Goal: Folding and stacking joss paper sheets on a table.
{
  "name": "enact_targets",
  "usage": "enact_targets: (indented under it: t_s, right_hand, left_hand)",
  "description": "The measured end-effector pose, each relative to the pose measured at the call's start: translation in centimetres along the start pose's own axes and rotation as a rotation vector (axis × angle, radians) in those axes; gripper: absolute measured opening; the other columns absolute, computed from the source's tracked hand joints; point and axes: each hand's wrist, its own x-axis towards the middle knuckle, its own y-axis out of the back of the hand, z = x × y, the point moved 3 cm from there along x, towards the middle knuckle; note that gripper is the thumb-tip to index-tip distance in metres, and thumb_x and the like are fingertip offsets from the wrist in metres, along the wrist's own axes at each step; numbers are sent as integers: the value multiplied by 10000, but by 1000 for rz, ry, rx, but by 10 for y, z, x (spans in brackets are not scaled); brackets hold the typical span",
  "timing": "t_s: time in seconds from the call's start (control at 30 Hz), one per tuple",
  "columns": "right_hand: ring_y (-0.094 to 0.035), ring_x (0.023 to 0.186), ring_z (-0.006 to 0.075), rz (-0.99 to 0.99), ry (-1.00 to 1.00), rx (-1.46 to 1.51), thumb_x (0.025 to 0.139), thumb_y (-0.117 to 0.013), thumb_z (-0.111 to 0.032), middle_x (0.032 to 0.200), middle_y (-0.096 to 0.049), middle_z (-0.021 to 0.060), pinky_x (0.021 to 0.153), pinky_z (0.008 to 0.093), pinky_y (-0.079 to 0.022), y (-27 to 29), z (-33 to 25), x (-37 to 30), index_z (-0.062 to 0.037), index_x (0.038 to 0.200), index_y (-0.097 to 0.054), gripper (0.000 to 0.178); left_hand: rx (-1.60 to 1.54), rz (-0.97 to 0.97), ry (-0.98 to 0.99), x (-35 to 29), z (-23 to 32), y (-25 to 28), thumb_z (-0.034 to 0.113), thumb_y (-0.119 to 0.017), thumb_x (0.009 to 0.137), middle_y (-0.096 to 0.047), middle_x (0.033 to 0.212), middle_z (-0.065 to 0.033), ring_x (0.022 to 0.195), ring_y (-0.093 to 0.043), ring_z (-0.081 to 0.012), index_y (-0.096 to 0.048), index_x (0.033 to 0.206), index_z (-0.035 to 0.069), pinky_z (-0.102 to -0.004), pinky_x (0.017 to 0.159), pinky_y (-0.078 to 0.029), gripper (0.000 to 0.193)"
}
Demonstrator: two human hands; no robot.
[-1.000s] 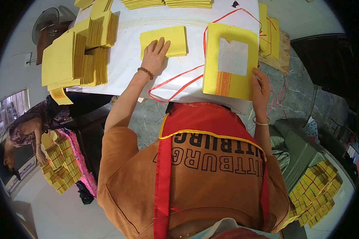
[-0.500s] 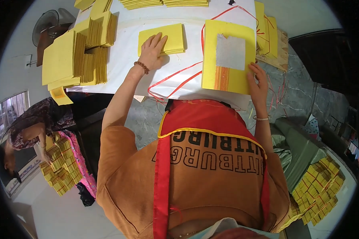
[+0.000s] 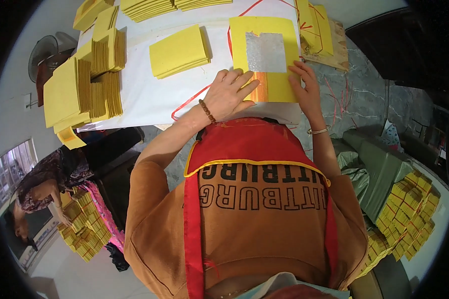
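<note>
A yellow paper sheet (image 3: pixel 292 40) with a silver square (image 3: pixel 267 52) and an orange strip (image 3: pixel 261 92) lies at the table's front right. My left hand (image 3: pixel 229 92), a beaded bracelet on its wrist, rests on the sheet's lower left part with fingers apart, the thumb near the front edge. Along the right edge, my right hand (image 3: pixel 307 87) touches the sheet with its fingers stretched out. Whether more sheets lie beneath is hard to see. Left of it sits a small pile of folded yellow paper (image 3: pixel 179 52), touched by neither hand.
Stacks of folded yellow paper (image 3: pixel 65 92) line the white table's (image 3: pixel 129 102) left side, with more piles (image 3: pixel 147 7) at the back. Red string (image 3: pixel 192 102) lies on the tabletop. Tied yellow bundles (image 3: pixel 314 30) stand right. Another person (image 3: pixel 45 174) handles yellow bundles (image 3: pixel 87 229) at left.
My left hand has left the small folded pile and come right onto the silver-marked sheet. My right hand stays by that sheet's right edge. The whole view has shifted slightly.
</note>
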Motion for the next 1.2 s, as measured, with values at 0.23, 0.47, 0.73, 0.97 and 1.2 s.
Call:
enact_targets:
  t_s: [0.23,0.47,0.73,0.97,1.2]
  right_hand:
    - [-453,1152,197,12,-234,369,953,-428,-213,1200,-518,88,991,306,-332,0,8,-1,6,1069,-611,308]
    - [-443,1163,191,-22,-243,420,985,-309,-308,1223,-509,92,1012,303,-303,7,1,1,11,1088,-609,450]
    - [-441,1167,197,-12,-269,442,982,-321,-313,1227,-515,83,1004,305,-310,5,5,2,-13,1092,-616,434]
    - [-448,1156,195,-17,-279,404,982,-305,-309,1222,-520,74,983,293,-319,6,6,3,-48,1087,-624,426]
    - [-464,1171,171,-42,-293,337,985,-255,-349,1286,-505,41,975,329,-344,7,17,1,-117,1133,-594,436]
  left_hand:
    - [-309,117,-86,10,-6,1,162,-627,812,-605,908,-99,811,-575,-225,-610,1008,43,-326,671,-458,229]
    - [-731,-53,311,19,-22,7,141,-603,820,-629,753,-96,673,-595,-212,-624,852,14,-303,614,-472,133]
    - [-983,-163,532,19,-31,-2,100,-606,789,-609,689,-34,638,-541,-63,-643,807,-2,-234,580,-440,110]
    - [-1125,-205,604,21,-36,-6,85,-599,790,-626,721,-20,664,-542,-62,-655,810,-13,-218,620,-444,115]
    - [-1183,-241,593,23,-42,-11,106,-601,792,-619,719,-9,654,-521,-54,-659,812,-7,-211,593,-423,128]
